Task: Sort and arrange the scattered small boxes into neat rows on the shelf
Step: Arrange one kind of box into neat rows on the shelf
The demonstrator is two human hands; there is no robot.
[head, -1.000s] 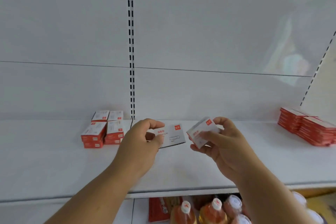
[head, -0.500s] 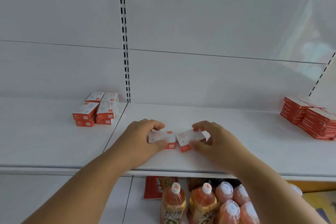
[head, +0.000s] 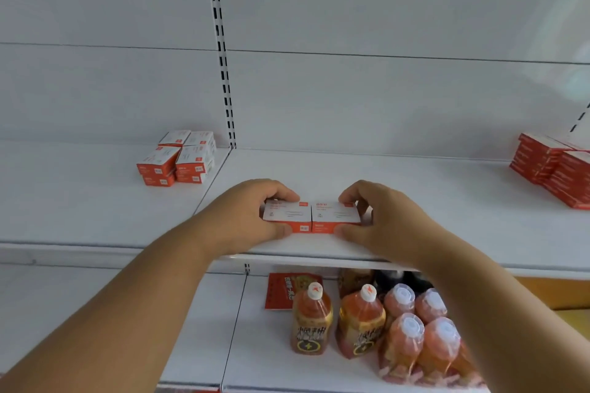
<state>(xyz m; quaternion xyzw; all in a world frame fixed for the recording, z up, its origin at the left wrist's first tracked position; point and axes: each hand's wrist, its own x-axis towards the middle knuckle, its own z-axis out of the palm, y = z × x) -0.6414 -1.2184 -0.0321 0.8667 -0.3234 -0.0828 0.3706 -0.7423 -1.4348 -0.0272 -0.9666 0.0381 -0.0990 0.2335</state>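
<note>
Two small white-and-orange boxes stand side by side, touching, near the front edge of the white shelf [head: 415, 233]. My left hand [head: 245, 214] grips the left box [head: 289, 215], fingers curled over its back and thumb on its front. My right hand [head: 380, 220] grips the right box [head: 335, 215] the same way. A stacked group of several like boxes [head: 178, 158] sits further back on the left, beside the slotted upright [head: 223, 73].
Stacks of flat red-and-white boxes [head: 555, 169] stand at the shelf's right end. On the shelf below are orange drink bottles [head: 367, 322] and a red packet [head: 287, 290]. The white back wall rises behind the shelf.
Both hands came down from mid-air and set the two boxes on the shelf, then pushed them together until they touch. The view tilted downward.
</note>
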